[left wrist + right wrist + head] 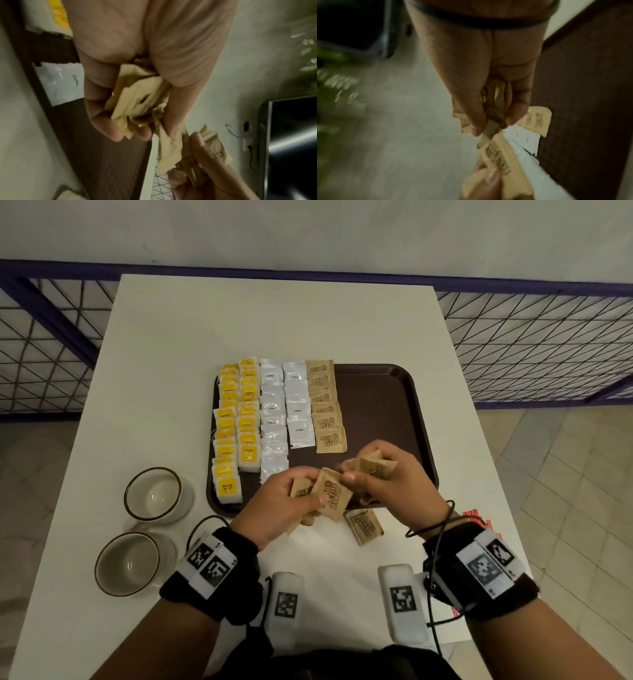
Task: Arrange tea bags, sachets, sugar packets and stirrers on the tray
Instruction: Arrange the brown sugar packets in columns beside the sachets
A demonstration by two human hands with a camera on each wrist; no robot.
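Sugar packets (329, 494), light, limp paper likely to slip or crumple, sit bunched in both hands: left hand (284, 501) and right hand (387, 474) curl round them above the tray's (394, 405) near edge; pinch edges.

Brown sugar packets (329, 405) form one column on the tray (383, 412), beside white sachets (284, 412).

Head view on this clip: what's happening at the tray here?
A person is sorting brown paper sugar packets above the near edge of the dark brown plastic tray. The left hand grips a bunch of packets, and the right hand holds several more. On the tray lie two columns of yellow tea bags, two of white coffee sachets and one of sugar packets. One brown packet lies on the white table.
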